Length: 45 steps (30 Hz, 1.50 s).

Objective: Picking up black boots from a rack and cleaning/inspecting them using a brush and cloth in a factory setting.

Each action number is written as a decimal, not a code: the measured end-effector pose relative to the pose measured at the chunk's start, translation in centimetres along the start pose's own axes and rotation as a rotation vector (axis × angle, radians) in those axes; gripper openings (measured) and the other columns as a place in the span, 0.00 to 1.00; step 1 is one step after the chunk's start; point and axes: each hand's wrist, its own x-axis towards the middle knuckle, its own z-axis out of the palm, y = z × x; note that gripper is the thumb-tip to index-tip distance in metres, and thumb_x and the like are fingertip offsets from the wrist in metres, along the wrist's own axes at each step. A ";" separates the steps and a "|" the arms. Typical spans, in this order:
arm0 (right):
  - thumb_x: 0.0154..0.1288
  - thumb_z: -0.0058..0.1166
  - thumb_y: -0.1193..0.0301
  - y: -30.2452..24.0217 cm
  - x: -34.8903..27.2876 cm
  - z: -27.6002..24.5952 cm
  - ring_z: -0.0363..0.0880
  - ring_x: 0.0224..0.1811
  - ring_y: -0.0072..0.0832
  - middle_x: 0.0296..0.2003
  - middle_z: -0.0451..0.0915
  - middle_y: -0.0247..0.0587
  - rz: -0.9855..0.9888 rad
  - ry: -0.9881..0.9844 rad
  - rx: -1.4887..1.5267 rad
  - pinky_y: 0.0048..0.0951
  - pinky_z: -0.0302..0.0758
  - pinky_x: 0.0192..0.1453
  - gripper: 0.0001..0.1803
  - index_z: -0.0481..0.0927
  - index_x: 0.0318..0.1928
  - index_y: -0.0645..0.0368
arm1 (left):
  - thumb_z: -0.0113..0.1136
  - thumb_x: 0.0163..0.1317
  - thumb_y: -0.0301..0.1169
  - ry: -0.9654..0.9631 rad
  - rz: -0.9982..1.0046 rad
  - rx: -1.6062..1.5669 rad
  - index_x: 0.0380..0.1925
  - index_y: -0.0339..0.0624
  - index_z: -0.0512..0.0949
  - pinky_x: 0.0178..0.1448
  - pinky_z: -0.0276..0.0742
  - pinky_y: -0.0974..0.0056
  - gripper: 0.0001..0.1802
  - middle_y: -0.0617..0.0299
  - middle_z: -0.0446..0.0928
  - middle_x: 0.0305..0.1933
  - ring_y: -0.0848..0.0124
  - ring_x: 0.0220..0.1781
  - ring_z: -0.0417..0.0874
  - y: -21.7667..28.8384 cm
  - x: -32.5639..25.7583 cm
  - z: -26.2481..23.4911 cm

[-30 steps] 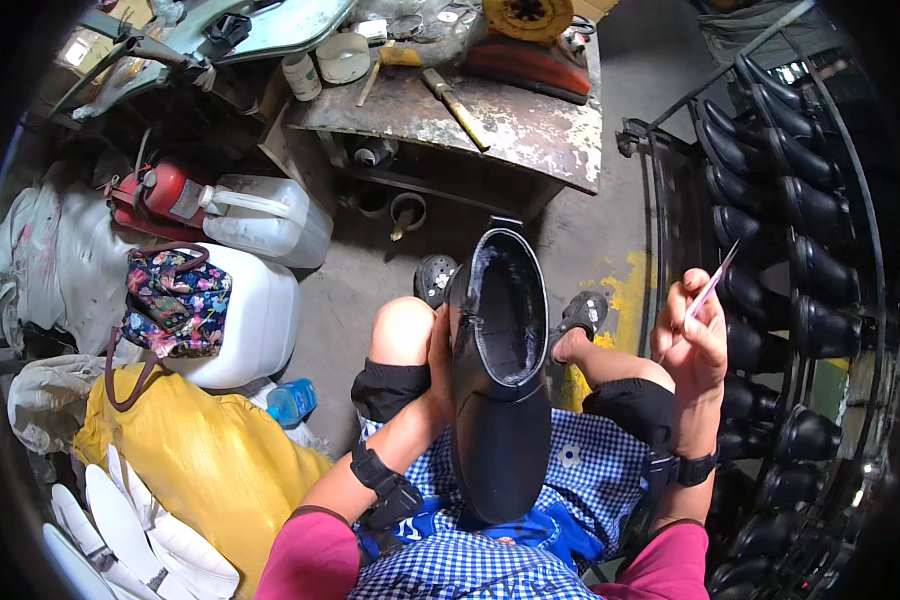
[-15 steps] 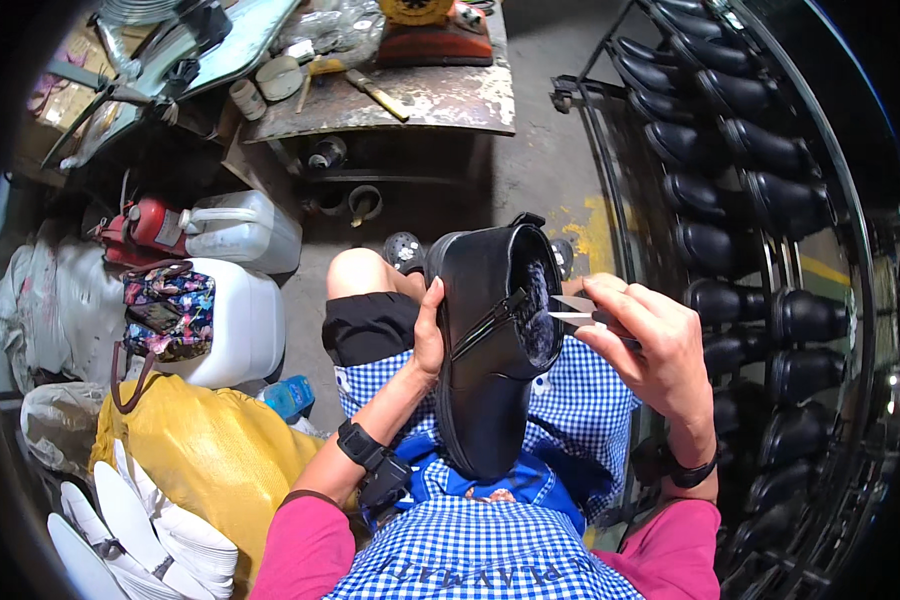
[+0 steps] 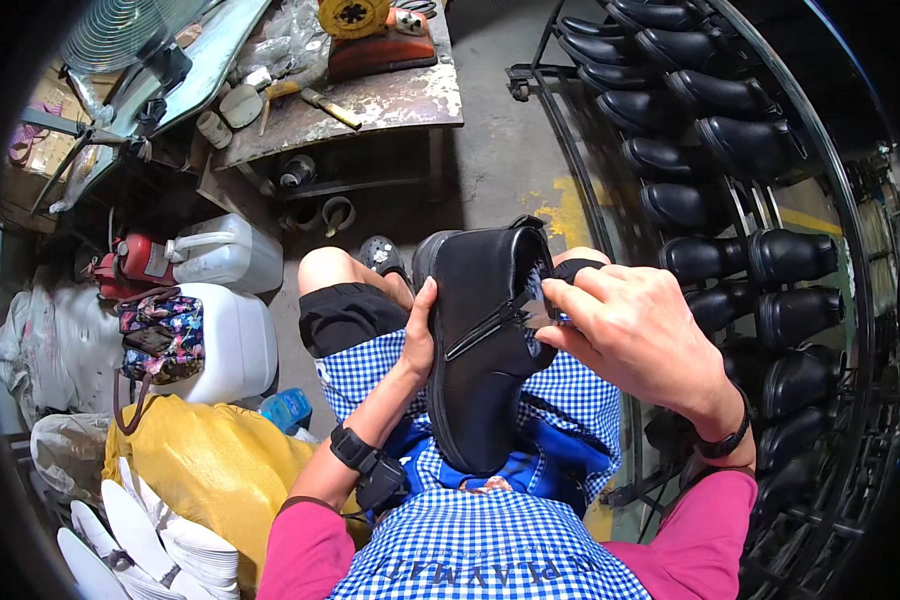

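A black ankle boot (image 3: pixel 485 350) with a side zip lies on my lap over a blue checked apron. My left hand (image 3: pixel 417 335) grips its left side, thumb up along the upper. My right hand (image 3: pixel 635 335) is at the boot's opening, fingers pinched on something small at the collar near the zip; what it pinches is hidden by the fingers. A black watch sits on each wrist.
A rack (image 3: pixel 730 170) of several black boots curves along the right. White jerrycans (image 3: pixel 225 255), a red extinguisher (image 3: pixel 135 262), a patterned bag (image 3: pixel 160 335) and a yellow sack (image 3: pixel 205 465) stand at the left. A worn workbench (image 3: pixel 370 95) with tools is ahead.
My right hand came down from holding a thin tool raised at the right and moved onto the boot's opening. The boot was turned so its zip side faces up.
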 end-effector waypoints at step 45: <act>0.47 0.62 0.69 2.6 0.0 -0.1 0.77 0.21 0.34 0.19 0.75 0.38 -0.133 -0.064 -0.105 0.31 0.71 0.24 0.09 0.76 0.24 0.60 | 0.44 0.62 0.54 0.181 -0.064 0.216 0.55 0.30 0.64 0.56 0.73 0.65 0.37 0.48 0.73 0.52 0.64 0.50 0.77 -1.4 0.7 -0.5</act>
